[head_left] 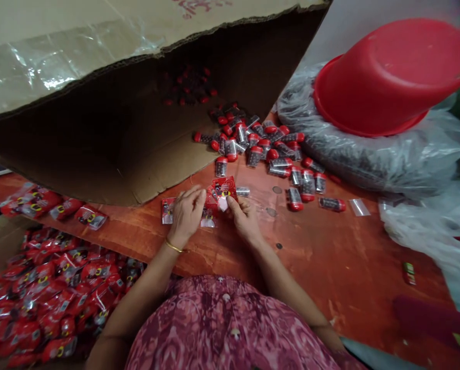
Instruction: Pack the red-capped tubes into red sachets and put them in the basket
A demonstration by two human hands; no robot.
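packet (219, 190) of glossy, red printed film, held low over an orange-red tabletop (322, 267), just short of a torn-edged carton (168, 169). right hand (245, 213) closed at the packet's lower right, thumb and fingers pinching beside a pale patch; left hand (188, 211) at the opposite edge, fingers bent inward. cannot tell whether gripping there or merely touching.

step in hand, judging by the pose: parting or straightening the film of a single packet. next move, probably: a call for a light, sure pinch, given film likely to slip or crease.

further flat packets (167, 210) partly behind and beside the left hand. close by the right hand, a small clear tube (242, 191) lying on its side; beyond, a loose spill of stubby cylinders (255, 154), clear-walled, dark inside, with rounded red caps, some deep in the carton's shadow.

at far left, past the table's edge, a heap of plump, shiny red packages (60, 288), crinkled and light-catching. at right, an upturned red bucket (422, 51), smooth and tapering, on a bulging clear plastic bag (368, 164) with dark contents. across the carton's top, glassy packing tape (33, 72); at the left wrist, a thin gold-coloured bangle (176, 248); in the foreground, a swirl-patterned pink garment (222, 324), softly folded.
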